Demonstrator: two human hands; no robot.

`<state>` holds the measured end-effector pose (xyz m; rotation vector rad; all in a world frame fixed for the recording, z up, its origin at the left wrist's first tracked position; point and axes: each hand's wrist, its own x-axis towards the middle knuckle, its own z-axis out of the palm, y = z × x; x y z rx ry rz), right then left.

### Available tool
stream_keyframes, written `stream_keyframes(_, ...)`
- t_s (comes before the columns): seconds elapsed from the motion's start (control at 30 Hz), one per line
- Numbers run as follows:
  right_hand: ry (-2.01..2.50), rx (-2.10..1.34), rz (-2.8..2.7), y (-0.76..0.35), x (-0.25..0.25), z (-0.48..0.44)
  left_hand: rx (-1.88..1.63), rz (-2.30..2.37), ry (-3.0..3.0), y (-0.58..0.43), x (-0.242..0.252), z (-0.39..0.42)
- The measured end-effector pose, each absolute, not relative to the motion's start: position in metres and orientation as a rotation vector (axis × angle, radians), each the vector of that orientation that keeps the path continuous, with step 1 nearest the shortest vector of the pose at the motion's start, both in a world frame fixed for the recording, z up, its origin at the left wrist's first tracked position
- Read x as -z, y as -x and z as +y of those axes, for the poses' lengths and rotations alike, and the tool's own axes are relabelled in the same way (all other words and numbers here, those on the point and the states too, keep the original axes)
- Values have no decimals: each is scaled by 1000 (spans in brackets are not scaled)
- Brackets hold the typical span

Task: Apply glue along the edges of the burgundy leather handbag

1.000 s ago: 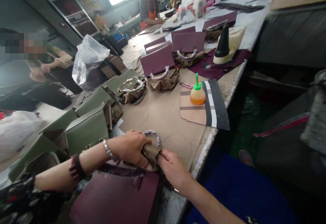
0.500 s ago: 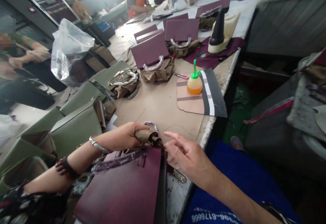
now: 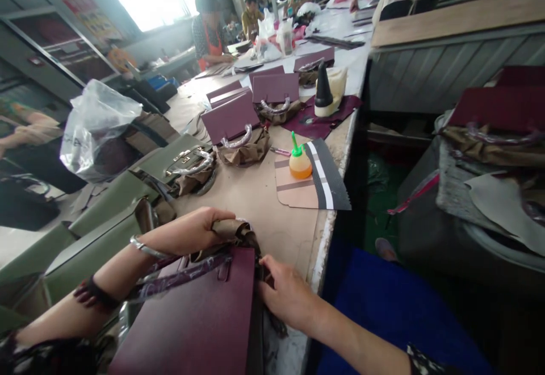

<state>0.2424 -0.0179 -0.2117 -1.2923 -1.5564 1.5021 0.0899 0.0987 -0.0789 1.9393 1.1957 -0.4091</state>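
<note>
A burgundy handbag (image 3: 191, 312) lies in front of me at the table's near edge, its plastic-wrapped handle (image 3: 183, 277) across the top. My left hand (image 3: 202, 230) is closed on the brown lining (image 3: 232, 232) that bunches out of the bag's opening. At the bag's right top corner, my right hand (image 3: 285, 291) pinches the side edge between thumb and forefinger. What exactly lies between those fingertips is partly hidden.
Green handbags (image 3: 96, 244) crowd the left side. Ahead stand more burgundy bags (image 3: 230, 116), a squeeze bottle (image 3: 300, 165) on a patterned panel (image 3: 332, 182), and a black cone (image 3: 323, 88). A clear plastic bag (image 3: 97, 130) sits left. Co-workers are farther back.
My right hand has gone from raised, with its forefinger extended, to pinching the bag's right edge. My left hand keeps its hold on the lining. The view has tilted up.
</note>
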Motion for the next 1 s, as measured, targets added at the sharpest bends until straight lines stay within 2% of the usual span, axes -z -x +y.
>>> stream_keyframes(0.17,1330,-1485,-1488,-249,208,-15,407,1180,-1964,-105,74,118)
stream_keyframes(0.33,969,-1659,-1353,-260,211,-9,395,1209,-1831,-107,60,137)
stream_keyframes(0.53,1062,-1442,-1790,-280,215,6,435,1245,-1782,-109,60,150)
stream_keyframes(0.77,964,-1586,-1869,-282,201,25,517,1222,-1719,-110,35,140)
stream_keyframes(0.9,805,-1708,-1606,-265,195,27,531,1278,-1669,-110,17,136)
stream_keyframes(1.0,707,-1780,-1337,-251,199,28,539,1282,-1733,-106,29,144)
